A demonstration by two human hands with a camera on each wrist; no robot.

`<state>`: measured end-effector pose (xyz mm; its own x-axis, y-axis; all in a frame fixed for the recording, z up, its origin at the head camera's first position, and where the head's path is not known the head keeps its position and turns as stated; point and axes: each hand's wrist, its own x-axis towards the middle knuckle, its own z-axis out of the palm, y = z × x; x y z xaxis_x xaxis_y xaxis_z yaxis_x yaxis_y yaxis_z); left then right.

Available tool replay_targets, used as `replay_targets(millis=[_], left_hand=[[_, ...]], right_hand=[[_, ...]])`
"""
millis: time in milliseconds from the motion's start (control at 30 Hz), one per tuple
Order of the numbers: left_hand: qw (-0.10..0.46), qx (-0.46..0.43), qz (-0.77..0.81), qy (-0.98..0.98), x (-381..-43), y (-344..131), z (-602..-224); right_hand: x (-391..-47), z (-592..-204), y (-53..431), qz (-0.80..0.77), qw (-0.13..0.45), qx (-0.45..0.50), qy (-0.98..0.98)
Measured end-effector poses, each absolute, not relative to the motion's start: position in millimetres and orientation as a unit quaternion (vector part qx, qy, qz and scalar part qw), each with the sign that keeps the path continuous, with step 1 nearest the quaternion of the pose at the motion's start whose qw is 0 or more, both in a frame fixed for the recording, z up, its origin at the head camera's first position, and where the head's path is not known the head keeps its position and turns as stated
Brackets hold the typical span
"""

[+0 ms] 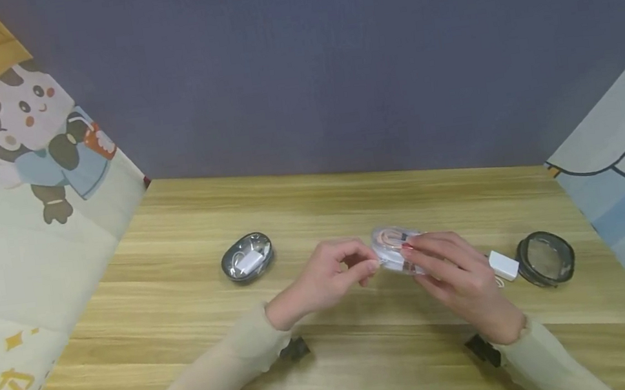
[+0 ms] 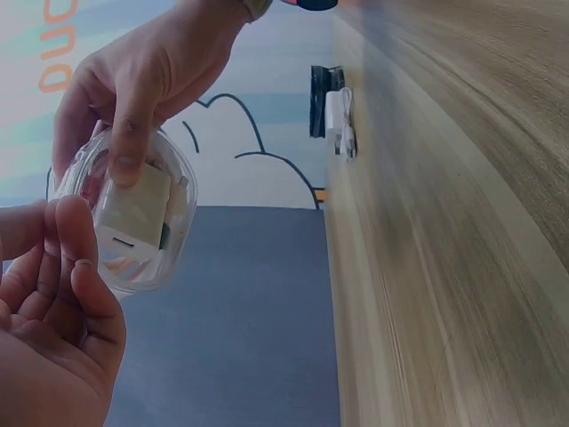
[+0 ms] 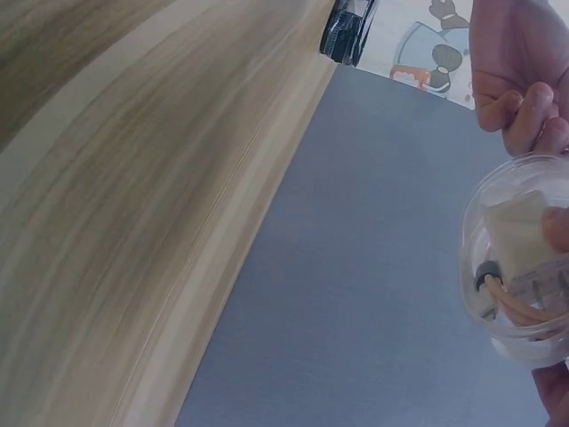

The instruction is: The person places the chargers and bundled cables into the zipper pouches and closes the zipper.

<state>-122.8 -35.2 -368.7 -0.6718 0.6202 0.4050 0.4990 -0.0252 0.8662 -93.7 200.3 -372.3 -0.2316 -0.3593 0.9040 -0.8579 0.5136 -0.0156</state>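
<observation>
A clear oval pouch point(image 1: 378, 243) is held up over the table. Inside it are a white charger plug point(image 2: 133, 212) and a pinkish cable point(image 3: 514, 304). My right hand point(image 1: 463, 277) grips the pouch from the right, with its thumb pressed over the plug's side. At the pouch's left edge, my left hand point(image 1: 328, 276) pinches with thumb and index finger; the small part between those fingertips is hidden. In the left wrist view, the left fingers point(image 2: 76, 236) are curled close against the pouch's rim.
A dark-rimmed clear pouch point(image 1: 229, 260) with a white plug inside lies on the wooden table point(image 1: 190, 340) to the left. To the right, another white plug point(image 1: 504, 265) with a white cable lies beside a second dark-rimmed pouch point(image 1: 567, 255). A grey-blue panel point(image 1: 333, 75) stands behind the table.
</observation>
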Motion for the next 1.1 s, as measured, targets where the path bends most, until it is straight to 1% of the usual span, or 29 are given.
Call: replay_targets(millis=[200,400,667,767,967,1100], left_hand=[[0.066,0.385,0.593,0.704,-125.7,-38.0,-371.2],[0.081,0.367,0.596,0.709,-129.2,-42.9,-375.5],[0.102,0.329,0.573,0.744,-132.7,-58.6,-376.9],[0.109,0.321,0.566,0.751,-134.4,-63.8,-378.7],[0.122,0.313,0.556,0.76,-137.7,-75.9,-384.5],[0.125,0.309,0.544,0.77,-138.7,-86.2,-387.8]], right_hand=[[-92.9,-374.2,199.8,0.275,0.441,0.413,-0.748],[-93.0,-379.1,201.1,0.294,0.435,0.402,-0.75],[-97.1,-392.8,210.3,0.327,0.439,0.341,-0.764],[-97.3,-398.3,215.5,0.332,0.417,0.317,-0.784],[-94.0,-403.7,221.1,0.342,0.34,0.246,-0.841],[-93.0,-407.0,221.4,0.322,0.303,0.197,-0.875]])
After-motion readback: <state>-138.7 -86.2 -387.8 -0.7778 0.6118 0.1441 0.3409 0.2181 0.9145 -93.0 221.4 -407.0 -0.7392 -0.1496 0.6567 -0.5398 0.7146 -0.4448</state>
